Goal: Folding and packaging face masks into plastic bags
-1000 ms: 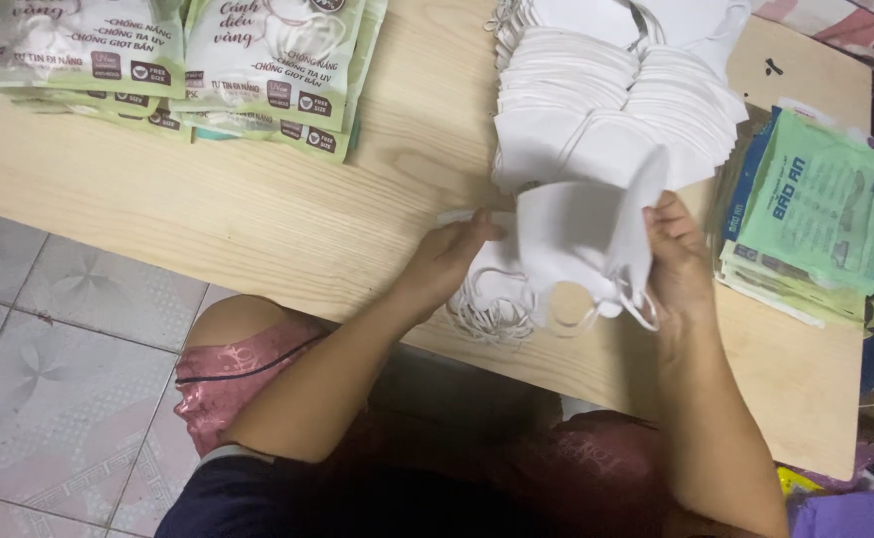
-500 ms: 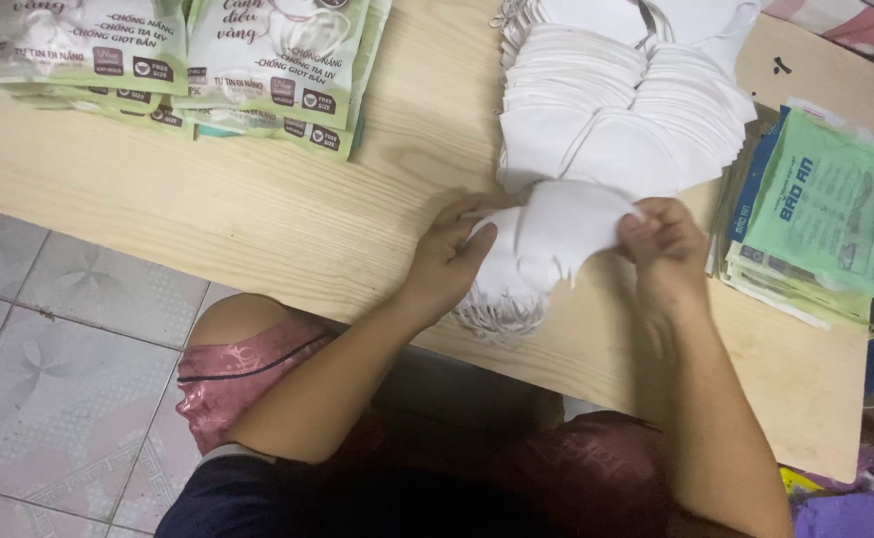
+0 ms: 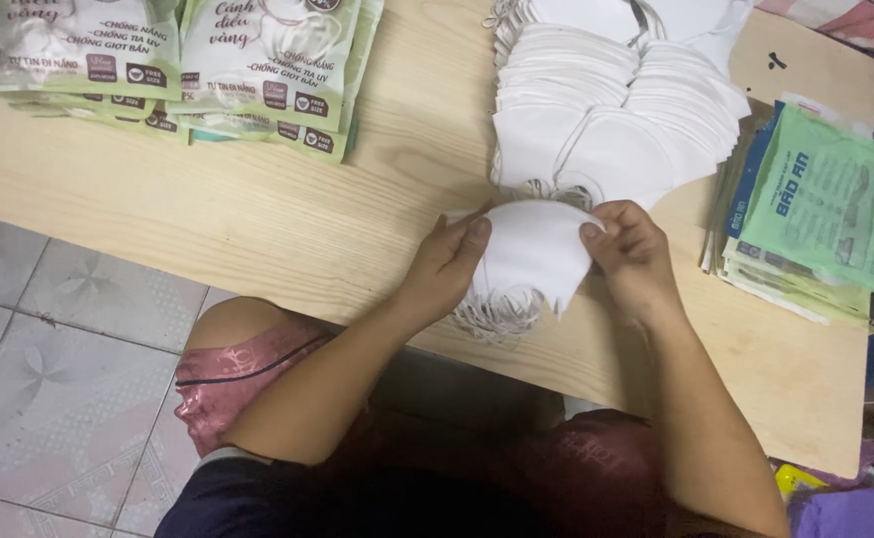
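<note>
Head view: left hand (image 3: 444,269) and right hand (image 3: 634,257) pinch a stack of white masks (image 3: 529,261), squaring it; bagging likely needs even edges.

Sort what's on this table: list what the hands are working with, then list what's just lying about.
In hand:
- left hand and right hand gripping a small stack of white face masks
- fanned pile of white masks just behind

Lying about:
- green printed packets, far left
- stack of green and blue packets, right
- wooden table

Wooden table (image 3: 258,214), grey patterned floor tiles (image 3: 48,369)
</note>
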